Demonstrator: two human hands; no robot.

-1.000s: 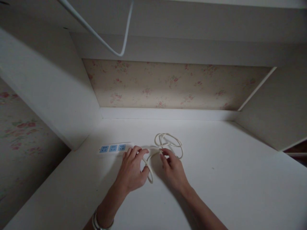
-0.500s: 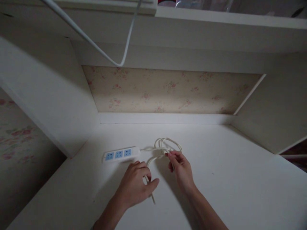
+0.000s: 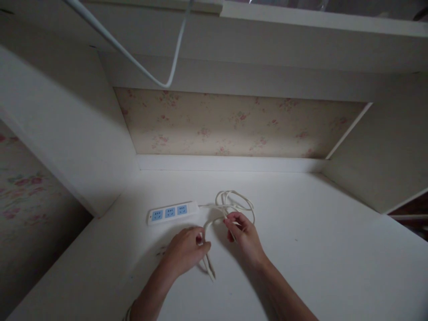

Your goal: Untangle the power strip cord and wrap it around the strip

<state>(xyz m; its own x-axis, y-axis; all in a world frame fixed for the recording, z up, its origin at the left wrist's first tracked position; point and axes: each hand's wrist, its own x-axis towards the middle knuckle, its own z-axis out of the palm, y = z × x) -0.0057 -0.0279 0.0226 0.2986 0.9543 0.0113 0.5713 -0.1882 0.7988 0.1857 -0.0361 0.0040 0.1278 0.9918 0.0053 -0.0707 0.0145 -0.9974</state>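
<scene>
A white power strip (image 3: 173,212) with three blue socket panels lies on the desk, left of centre. Its cream power cord (image 3: 252,207) runs right into loose loops on the desk. My right hand (image 3: 245,236) pinches the cord at the near side of these loops. My left hand (image 3: 189,249) curls its fingers and thumb around another stretch of the cord, in front of the strip. A bent length of cord hangs below the left thumb. Small dark prong-like pieces (image 3: 161,252) show at the left hand's outer side, the rest hidden behind the hand.
The white desk (image 3: 317,249) is enclosed by side panels and a back ledge (image 3: 230,163). Floral wallpaper (image 3: 234,125) shows behind. A shelf (image 3: 284,44) crosses overhead, and a thick pale cable (image 3: 133,67) hangs down in a bend from above.
My left thumb has come closer to the fingers around the cord, and a bend of cord now hangs below. The prong-like pieces have come into view. My right hand has shifted slightly left.
</scene>
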